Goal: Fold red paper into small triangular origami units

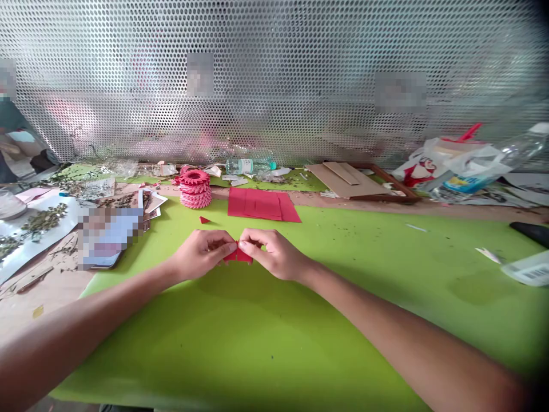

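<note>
My left hand [201, 255] and my right hand [270, 254] meet above the green cutting mat [223, 349], pinching a small piece of folded red paper [238, 257] between their fingertips. Most of the fold is hidden by my fingers. Beyond my hands lie a small red paper triangle [205, 220] and a flat red paper sheet [262, 205]. A stack of pleated pink-red paper rosettes [195, 189] stands at the far left edge of the mat.
A perforated metal screen [274, 80] closes off the back of the bench. Behind the mat are a plastic water bottle [249, 166], cardboard pieces [345, 181] and plastic bags [454, 163]. Dried leaves on a white sheet [38, 226] lie at the left.
</note>
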Demonstrator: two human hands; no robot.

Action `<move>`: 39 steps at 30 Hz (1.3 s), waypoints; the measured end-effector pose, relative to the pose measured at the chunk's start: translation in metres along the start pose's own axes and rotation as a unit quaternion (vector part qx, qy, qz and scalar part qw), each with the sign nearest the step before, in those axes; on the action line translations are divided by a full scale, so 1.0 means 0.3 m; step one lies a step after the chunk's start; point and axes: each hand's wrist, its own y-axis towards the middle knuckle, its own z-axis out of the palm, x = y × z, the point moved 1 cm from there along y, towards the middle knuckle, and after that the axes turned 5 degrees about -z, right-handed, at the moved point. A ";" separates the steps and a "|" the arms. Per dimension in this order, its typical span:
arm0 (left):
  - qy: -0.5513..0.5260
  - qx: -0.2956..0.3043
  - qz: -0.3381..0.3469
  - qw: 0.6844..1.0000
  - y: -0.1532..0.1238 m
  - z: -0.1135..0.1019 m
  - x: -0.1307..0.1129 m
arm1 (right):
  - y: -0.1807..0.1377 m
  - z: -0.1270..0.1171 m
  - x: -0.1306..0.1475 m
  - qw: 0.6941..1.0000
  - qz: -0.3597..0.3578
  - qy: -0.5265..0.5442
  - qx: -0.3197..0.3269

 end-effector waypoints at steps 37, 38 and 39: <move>-0.106 0.020 -0.111 0.988 0.021 -0.014 0.023 | -0.011 -0.014 0.017 0.882 -0.240 -0.389 -0.114; -0.098 0.020 -0.110 0.989 0.020 -0.011 0.021 | -0.012 -0.013 0.022 0.867 -0.254 -0.414 -0.106; -0.087 0.019 -0.113 0.990 0.020 -0.008 0.020 | -0.014 -0.013 0.027 0.854 -0.266 -0.436 -0.099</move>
